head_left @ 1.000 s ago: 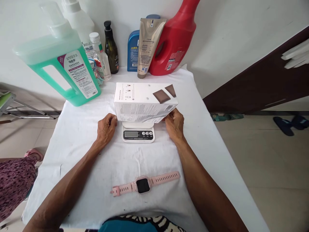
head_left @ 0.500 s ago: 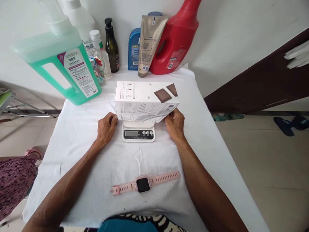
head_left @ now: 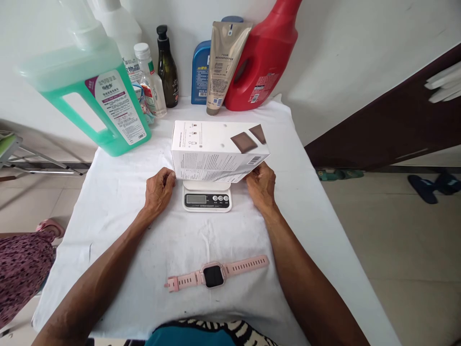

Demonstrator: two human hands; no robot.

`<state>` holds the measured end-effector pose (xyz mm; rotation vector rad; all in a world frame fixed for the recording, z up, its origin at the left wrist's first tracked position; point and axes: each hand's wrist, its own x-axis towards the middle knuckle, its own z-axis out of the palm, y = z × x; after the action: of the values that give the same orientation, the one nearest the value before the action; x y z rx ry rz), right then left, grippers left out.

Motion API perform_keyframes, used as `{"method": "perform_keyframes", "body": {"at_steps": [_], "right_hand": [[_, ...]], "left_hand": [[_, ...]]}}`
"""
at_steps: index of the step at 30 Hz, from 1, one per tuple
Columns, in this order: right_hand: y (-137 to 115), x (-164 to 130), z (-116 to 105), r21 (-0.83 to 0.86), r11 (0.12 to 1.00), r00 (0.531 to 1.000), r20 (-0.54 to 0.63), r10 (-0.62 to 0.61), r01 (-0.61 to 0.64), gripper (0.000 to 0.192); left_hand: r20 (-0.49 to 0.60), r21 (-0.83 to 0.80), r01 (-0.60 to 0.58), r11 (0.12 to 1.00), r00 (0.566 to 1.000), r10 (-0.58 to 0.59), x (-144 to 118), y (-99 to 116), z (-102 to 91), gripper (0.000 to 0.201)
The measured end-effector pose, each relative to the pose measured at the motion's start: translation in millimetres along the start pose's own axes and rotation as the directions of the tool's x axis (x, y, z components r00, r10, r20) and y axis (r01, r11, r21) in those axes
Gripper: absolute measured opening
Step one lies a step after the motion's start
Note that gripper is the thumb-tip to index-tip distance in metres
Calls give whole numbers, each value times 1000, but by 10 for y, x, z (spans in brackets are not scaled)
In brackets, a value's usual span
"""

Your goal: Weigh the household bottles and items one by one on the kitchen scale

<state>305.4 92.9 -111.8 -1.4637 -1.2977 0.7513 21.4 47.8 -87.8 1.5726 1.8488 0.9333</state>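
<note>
A white cardboard box [head_left: 209,166] with brown squares and printed text sits over the plate of a white digital kitchen scale [head_left: 207,208]. It hides most of that plate. At the box's lower left corner is my left hand [head_left: 159,191], fingers curled in and thumb tip against the edge. My right hand [head_left: 261,186] grips the lower right edge, its fingertips partly hidden behind the box. The scale's display faces me, and no digits can be made out on it. Nearer to me, a pink smartwatch [head_left: 213,276] lies with its strap stretched out flat.
Along the wall stand a large green liquid jug [head_left: 118,103], a clear bottle [head_left: 155,91], a dark pump bottle [head_left: 167,72], a blue bottle [head_left: 200,72], a beige tube [head_left: 225,62] and a red jug [head_left: 266,62]. A white cloth [head_left: 306,250] covers the table. At left, a person's patterned clothing [head_left: 21,274] shows.
</note>
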Motion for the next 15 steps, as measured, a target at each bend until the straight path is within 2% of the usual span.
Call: {"method": "perform_keyframes", "body": {"at_steps": [15], "right_hand": [[7,6,1,-53,998,1000,-2,-15,15,21]], "left_hand": [[-6,1,-23,1000,1000,23,9,1,3,26]]}}
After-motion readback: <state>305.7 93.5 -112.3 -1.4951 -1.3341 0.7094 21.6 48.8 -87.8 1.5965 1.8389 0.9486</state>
